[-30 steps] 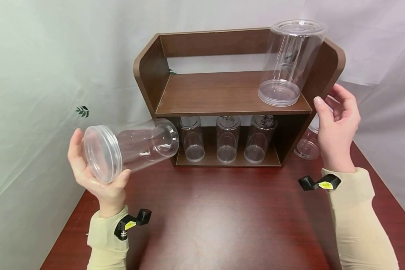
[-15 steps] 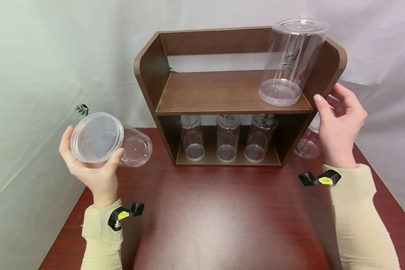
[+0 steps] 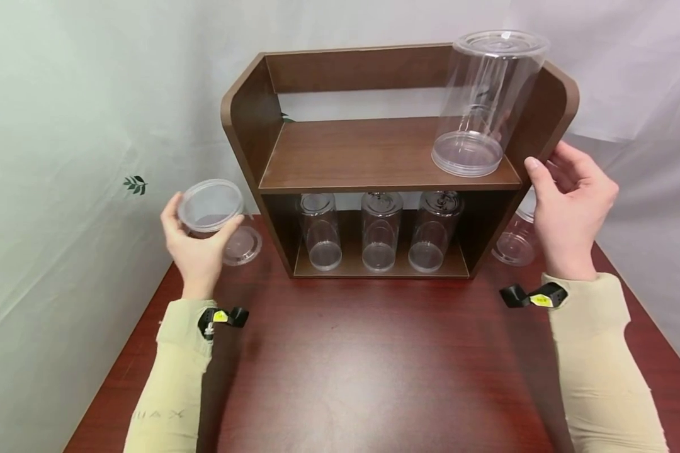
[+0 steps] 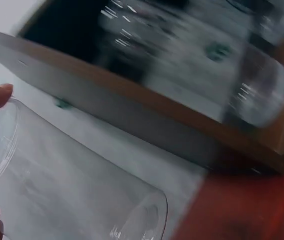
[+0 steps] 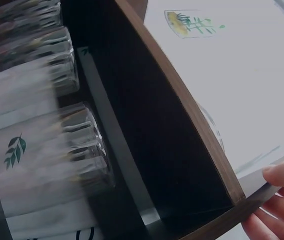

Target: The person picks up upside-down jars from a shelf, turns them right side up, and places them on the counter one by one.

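Note:
My left hand grips a clear plastic jar by its wide lidded end, left of the brown wooden shelf. The jar's lid faces up, and its far end tilts away near the table; I cannot tell if it touches. At the other side, my right hand holds the shelf's right side panel, thumb at the front edge and fingers partly hidden behind. A large clear jar stands on the upper board beside that panel. Below are three smaller clear jars in a row.
Another clear jar stands on the table outside the shelf's right side, partly covered by my right hand. The dark red table stretches in front. Pale cloth with leaf prints hangs behind and at the sides.
The left hand has turned the jar from lying sideways to lid up, first drawing it left, then moving right and away toward the shelf's left side. The right hand stays at the panel.

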`<state>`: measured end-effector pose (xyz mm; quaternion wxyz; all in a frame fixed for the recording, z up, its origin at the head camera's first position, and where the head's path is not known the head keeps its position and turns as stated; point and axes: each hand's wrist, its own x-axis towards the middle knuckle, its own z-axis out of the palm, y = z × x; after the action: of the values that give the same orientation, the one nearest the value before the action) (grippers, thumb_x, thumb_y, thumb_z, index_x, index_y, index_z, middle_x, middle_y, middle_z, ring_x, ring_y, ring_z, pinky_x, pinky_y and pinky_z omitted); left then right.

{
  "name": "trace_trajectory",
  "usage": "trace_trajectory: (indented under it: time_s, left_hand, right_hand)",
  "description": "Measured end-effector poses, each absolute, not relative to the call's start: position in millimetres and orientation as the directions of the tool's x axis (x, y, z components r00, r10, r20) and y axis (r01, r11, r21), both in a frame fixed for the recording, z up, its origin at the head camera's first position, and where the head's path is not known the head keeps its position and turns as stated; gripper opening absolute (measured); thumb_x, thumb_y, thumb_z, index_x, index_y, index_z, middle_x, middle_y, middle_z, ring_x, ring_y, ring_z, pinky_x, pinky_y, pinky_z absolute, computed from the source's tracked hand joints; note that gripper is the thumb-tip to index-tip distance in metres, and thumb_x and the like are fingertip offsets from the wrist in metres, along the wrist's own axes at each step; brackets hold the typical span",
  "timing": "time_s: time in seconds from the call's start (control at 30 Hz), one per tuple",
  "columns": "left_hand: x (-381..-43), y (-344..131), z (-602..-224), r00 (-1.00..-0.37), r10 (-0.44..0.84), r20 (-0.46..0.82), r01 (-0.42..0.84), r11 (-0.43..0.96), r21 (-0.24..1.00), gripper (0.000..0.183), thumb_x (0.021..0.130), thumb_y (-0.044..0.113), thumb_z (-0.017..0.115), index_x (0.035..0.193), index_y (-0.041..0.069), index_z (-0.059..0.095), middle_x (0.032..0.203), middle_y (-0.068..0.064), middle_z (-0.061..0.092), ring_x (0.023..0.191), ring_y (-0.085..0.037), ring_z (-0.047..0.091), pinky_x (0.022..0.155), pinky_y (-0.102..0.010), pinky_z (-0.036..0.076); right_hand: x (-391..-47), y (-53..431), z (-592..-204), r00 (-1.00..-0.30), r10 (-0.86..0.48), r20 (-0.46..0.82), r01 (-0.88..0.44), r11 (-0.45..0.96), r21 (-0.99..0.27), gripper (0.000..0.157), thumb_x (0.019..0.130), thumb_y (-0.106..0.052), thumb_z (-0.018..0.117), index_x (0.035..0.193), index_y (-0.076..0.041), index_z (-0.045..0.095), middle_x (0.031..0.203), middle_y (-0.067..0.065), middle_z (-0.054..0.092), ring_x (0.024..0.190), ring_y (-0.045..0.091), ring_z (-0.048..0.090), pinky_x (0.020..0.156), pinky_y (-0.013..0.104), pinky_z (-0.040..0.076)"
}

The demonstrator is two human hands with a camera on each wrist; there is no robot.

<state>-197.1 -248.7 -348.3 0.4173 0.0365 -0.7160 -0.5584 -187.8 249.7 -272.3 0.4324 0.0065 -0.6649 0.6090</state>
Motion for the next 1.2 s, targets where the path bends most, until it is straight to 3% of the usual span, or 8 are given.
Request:
trace_trajectory:
  time_s: [0.13,0.3,0.77,1.0,1.2]
  left_hand:
    - [-218.4,-254.7,-368.3,-0.72,-0.509,0.471,0.271,0.419,0.867,0.099,0.067,0.029,0.097,0.149,0.02,0.043,0.142,-0.001,0.052,0.125,-0.012,0.049,0.106,-0.028,0.036]
    - [-231.9,-257.6,-377.4,-0.744,-0.518,0.422,0.209,0.419,0.883,0.101,0.068,0.039,0.095,0.15,0.02,0.041,0.144,-0.004,0.05,0.126,-0.013,0.049,0.106,-0.028,0.038]
    - [-250.5,-264.7,-393.4,-0.795,-0.497,0.349,0.123,0.431,0.894,0.107,0.066,0.04,0.096,0.152,0.018,0.037,0.149,-0.01,0.049,0.132,-0.016,0.048,0.108,-0.028,0.037]
    - [-256.3,-268.4,-388.6,-0.85,-0.424,0.313,0.046,0.532,0.845,0.111,0.073,0.05,0.09,0.16,0.018,0.028,0.156,-0.01,0.041,0.14,-0.024,0.04,0.115,-0.034,0.032]
    - [-250.0,-260.4,-373.4,-0.82,-0.44,0.365,0.094,0.526,0.845,0.114,0.075,0.049,0.088,0.162,0.018,0.023,0.16,-0.002,0.035,0.145,-0.015,0.033,0.116,-0.03,0.028]
  right_hand:
    - [-188.7,250.1,-272.8,-0.62,0.516,0.591,-0.517,0.299,-0.802,0.03,0.085,-0.005,0.081,0.115,-0.007,0.078,0.107,0.01,0.075,0.092,0.014,0.072,0.088,0.023,0.055]
    - [-187.6,250.5,-272.7,-0.621,0.51,0.595,-0.5,0.328,-0.802,0.03,0.086,-0.006,0.081,0.116,-0.008,0.078,0.107,0.009,0.075,0.093,0.013,0.072,0.089,0.023,0.055]
    - [-185.9,246.1,-273.1,-0.589,0.492,0.641,-0.474,0.431,-0.767,0.031,0.089,-0.01,0.08,0.119,-0.01,0.077,0.112,0.007,0.075,0.096,0.009,0.071,0.09,0.023,0.055]
    - [-187.0,248.3,-273.5,-0.588,0.484,0.648,-0.477,0.439,-0.762,0.031,0.089,-0.011,0.08,0.119,-0.011,0.077,0.112,0.006,0.075,0.096,0.009,0.071,0.09,0.023,0.055]
    - [-186.8,250.3,-274.8,-0.593,0.48,0.646,-0.472,0.442,-0.762,0.03,0.089,-0.012,0.08,0.119,-0.011,0.077,0.112,0.006,0.075,0.096,0.009,0.071,0.09,0.023,0.055]
